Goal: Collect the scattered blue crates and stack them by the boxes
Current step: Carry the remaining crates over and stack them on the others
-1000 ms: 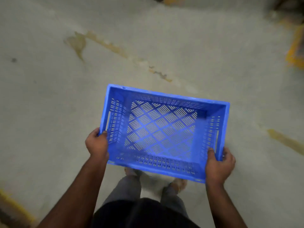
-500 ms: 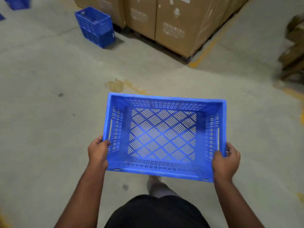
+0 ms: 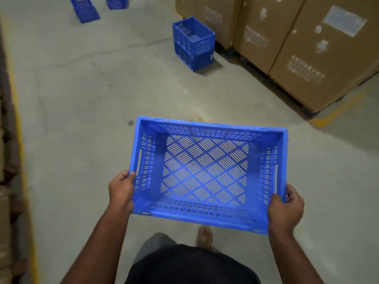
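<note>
I carry an empty blue slotted crate (image 3: 207,173) in front of me, above the concrete floor. My left hand (image 3: 121,191) grips its left rim near the front corner. My right hand (image 3: 285,208) grips the right rim, thumb inside. Ahead stands a stack of two blue crates (image 3: 193,43) right beside the tall cardboard boxes (image 3: 303,44). Two more blue crates lie scattered at the far top left, one (image 3: 84,9) tipped on the floor and another (image 3: 117,2) cut off by the frame edge.
The cardboard boxes sit on dark pallets along the right, edged by a yellow floor line (image 3: 336,111). A yellow line and a stack of wood (image 3: 8,160) run down the left edge. My bare foot (image 3: 204,235) shows below the crate.
The view has swung and moved forward: the crate stack and boxes are now closer and more central-right. Two far crates came into view. Both hands keep the same grip on the crate.
</note>
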The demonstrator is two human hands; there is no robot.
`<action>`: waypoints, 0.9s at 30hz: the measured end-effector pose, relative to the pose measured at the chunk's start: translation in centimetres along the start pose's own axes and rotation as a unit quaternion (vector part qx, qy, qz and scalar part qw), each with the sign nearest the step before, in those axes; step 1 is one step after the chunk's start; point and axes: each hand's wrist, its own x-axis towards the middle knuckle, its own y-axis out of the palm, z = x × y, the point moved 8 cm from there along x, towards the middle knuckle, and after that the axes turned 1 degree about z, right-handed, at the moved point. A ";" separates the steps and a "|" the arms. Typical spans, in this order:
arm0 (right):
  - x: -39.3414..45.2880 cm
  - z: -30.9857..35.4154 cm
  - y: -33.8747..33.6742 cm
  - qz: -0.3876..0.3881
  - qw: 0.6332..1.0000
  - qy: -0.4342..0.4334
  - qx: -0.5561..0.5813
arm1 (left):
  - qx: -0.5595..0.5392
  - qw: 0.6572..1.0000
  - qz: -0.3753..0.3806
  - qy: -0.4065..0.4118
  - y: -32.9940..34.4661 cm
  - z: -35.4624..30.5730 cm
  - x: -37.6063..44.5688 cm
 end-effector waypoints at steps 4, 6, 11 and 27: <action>4.2 7.4 11.5 0.043 0.998 -0.043 -0.011 | -0.063 0.996 -0.062 0.001 1.0 -4.9 7.6; 5.9 10.5 17.8 0.053 0.997 -0.055 -0.008 | -0.079 0.994 -0.074 0.002 1.9 -7.4 12.3; 8.7 18.1 33.0 0.050 0.996 -0.070 0.000 | -0.077 0.993 -0.085 0.017 4.4 -15.4 25.4; 21.3 37.5 69.9 -0.046 0.992 0.025 0.113 | 0.014 0.996 -0.047 0.072 23.6 -47.3 64.2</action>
